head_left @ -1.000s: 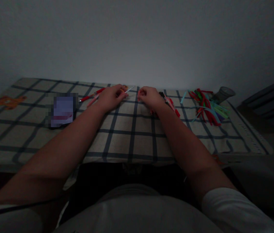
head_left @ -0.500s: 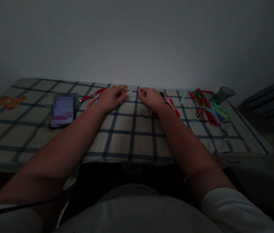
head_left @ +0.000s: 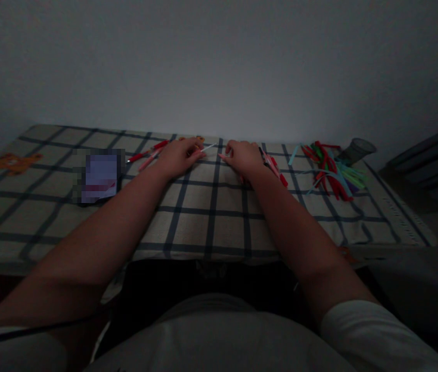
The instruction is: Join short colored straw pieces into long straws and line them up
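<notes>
Near the far edge of the table, my left hand [head_left: 178, 156] is closed in a pinch on a thin white stick [head_left: 209, 148], which points right and slightly up. My right hand [head_left: 242, 156] faces it across a small gap, its thumb and fingers pinched around a small pinkish piece [head_left: 221, 155], too dim to name surely. Red pens [head_left: 141, 156] and a pink pen [head_left: 149, 161] lie just left of my left hand. Beside my right wrist are several red, pink and black pens or pen parts [head_left: 275, 169], partly covered by the wrist.
A checked cloth [head_left: 196, 227] covers the table, which stands against a wall. To the left lies a phone-like device [head_left: 100, 176] with a blurred screen. At the right are a heap of red, green and blue strips [head_left: 329, 173] and a tipped clear cup [head_left: 358, 150].
My right hand has turned slightly, and the small pinkish piece in its fingers now tilts left and sits lower. My left hand with the white stick has hardly moved.
</notes>
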Demonstrator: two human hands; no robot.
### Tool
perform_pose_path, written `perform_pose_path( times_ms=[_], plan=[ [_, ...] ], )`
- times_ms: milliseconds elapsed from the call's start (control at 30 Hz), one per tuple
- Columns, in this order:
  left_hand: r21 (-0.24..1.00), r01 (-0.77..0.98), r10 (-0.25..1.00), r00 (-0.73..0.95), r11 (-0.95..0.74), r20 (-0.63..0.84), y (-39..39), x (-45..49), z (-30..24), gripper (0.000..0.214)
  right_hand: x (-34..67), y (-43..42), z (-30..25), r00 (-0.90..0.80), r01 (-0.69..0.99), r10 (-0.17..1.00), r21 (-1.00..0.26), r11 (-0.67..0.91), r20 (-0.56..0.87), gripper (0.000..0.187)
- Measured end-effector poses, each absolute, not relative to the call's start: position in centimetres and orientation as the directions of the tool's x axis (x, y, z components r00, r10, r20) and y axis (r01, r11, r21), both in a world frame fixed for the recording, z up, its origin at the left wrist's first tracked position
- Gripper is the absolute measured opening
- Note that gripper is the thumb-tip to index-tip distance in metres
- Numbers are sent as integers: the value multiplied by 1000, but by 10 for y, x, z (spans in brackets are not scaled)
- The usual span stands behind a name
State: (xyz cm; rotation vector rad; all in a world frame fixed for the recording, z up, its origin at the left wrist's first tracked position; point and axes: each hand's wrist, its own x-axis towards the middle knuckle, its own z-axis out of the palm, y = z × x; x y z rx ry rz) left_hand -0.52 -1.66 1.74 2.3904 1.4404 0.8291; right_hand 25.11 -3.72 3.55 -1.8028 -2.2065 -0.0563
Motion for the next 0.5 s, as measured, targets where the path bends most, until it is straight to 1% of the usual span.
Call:
perform_pose_path(
  times_ms=[67, 167, 500],
  plan=[
    [447, 754, 871, 361, -482, 332, -17, -5, 19, 31, 248, -41, 41, -180, 974, 964, -105, 203, 198, 33],
    [437, 757, 870, 367, -485, 330, -17, -5, 19, 30, 246, -44, 45, -179, 978, 970, -79, 193, 162, 36],
    [428, 755, 862, 372, -496, 344, -18, -5, 19, 30, 247, -44, 44, -191, 975, 972, -90, 204, 137, 39]
  ],
)
